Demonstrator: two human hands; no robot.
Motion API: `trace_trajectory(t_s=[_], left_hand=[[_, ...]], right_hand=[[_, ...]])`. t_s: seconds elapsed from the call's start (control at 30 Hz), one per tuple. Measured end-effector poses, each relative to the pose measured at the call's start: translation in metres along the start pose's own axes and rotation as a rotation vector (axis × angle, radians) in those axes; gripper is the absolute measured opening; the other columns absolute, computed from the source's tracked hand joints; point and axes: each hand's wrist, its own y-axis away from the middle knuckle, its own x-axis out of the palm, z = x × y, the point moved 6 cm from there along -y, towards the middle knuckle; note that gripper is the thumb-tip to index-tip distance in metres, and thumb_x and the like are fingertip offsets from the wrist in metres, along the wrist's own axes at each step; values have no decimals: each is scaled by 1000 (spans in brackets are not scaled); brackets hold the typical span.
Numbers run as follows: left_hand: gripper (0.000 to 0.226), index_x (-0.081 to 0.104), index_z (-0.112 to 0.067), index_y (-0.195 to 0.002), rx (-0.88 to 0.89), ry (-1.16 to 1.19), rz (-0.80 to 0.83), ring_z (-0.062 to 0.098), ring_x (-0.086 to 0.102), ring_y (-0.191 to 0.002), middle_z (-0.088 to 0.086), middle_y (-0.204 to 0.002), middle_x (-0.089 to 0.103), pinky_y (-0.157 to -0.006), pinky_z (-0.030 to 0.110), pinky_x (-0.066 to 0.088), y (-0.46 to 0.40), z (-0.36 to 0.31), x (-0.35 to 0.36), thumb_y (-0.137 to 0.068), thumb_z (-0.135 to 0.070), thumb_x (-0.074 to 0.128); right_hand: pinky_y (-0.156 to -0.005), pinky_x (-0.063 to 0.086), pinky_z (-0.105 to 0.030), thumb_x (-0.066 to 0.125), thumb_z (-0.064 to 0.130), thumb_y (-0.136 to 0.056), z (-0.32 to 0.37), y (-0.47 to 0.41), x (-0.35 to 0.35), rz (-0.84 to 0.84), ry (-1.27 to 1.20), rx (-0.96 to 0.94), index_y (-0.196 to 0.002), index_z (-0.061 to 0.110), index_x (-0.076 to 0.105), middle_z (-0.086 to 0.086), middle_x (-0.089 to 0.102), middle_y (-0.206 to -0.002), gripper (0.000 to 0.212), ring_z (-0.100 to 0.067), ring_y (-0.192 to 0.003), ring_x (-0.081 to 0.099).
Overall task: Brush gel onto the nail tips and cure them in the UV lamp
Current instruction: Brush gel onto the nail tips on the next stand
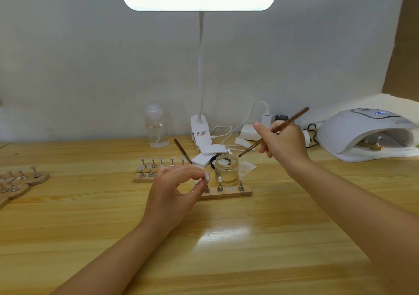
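Note:
My left hand (pixel 174 188) pinches a nail tip on its small stand (pixel 205 178) between thumb and fingers, just above the left end of a wooden holder strip (pixel 226 194). That strip carries three more stands with tips and one bare magnet spot. My right hand (pixel 283 141) grips a brown brush (pixel 275 131), its bristle end hanging over a small open glass jar of clear gel (pixel 226 169). The white UV lamp (pixel 367 134) sits at the right, display lit, with a strip of stands inside its opening.
Two more strips of nail tips (pixel 156 170) lie behind my left hand, and round wooden holders (pixel 22 181) at the far left. A second brush (pixel 182 150), white pads, a clear pump bottle (pixel 156 127), a clip desk lamp (pixel 199 134) and cables stand at the back.

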Motion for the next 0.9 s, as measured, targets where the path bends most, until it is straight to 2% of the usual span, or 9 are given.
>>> trace_trajectory(t_s=[0.07,0.17,0.27,0.37,0.5,0.6,0.73,0.83,0.9], left_hand=[[15,70,-24,-79,-1,5,0,-4,59,-81,-26,-81,64,-84,33,37,0,-1,0,-71,-12,74],[16,69,-27,-81,0,13,0,-2,59,-81,-25,-80,63,-84,40,42,-1,-3,0,-72,-14,72],[18,70,-28,-83,-17,18,-6,-2,59,-83,-23,-82,64,-82,46,45,0,-1,0,-72,-13,74],[17,72,-25,-84,-24,20,-2,-2,59,-84,-23,-83,64,-78,50,47,-1,0,1,-73,-13,74],[21,73,-25,-83,-29,-23,5,-3,57,-86,-27,-82,61,-81,36,42,-2,0,2,-71,-7,76],[21,73,-23,-83,-15,-64,14,-2,56,-86,-23,-82,61,-81,24,34,-1,-1,2,-70,-7,76],[19,74,-21,-84,-27,-68,26,1,55,-84,-16,-81,63,-82,25,35,-1,0,2,-71,-7,75],[19,74,-20,-85,-33,-66,30,2,55,-83,-15,-81,63,-82,28,35,-1,0,2,-71,-6,75],[19,74,-20,-85,-39,-68,28,3,55,-84,-15,-81,63,-82,27,35,-1,0,2,-71,-6,75]], right_hand=[[-43,42,-12,56,37,-89,7,9,-2,-14,-142,-48,-65,15,51,0,61,-47,34,-6,-37,54],[-43,44,-13,50,39,-89,15,35,2,-12,-306,-169,-72,19,53,-3,65,-53,27,-12,-44,61],[-52,45,-10,47,40,-88,21,71,13,63,-250,-393,-81,25,59,10,65,-67,21,-3,-60,63],[-62,44,-8,45,28,-89,26,96,22,141,-119,-609,-83,17,63,14,59,-72,22,-1,-69,59],[-59,45,-12,43,34,-88,30,100,20,126,-169,-598,-69,33,54,18,55,-60,21,-2,-63,57],[-61,44,-10,40,32,-90,29,102,23,140,-147,-613,-71,32,54,18,56,-63,23,0,-65,58],[-62,45,-12,43,29,-90,28,103,30,180,-76,-660,-79,17,64,10,62,-70,27,-2,-68,58],[-55,47,-19,41,36,-93,27,105,29,184,-136,-664,-69,14,64,11,58,-62,39,-6,-60,59],[-55,47,-18,41,32,-93,28,104,26,152,-134,-660,-68,13,62,12,57,-61,38,-6,-60,58]])
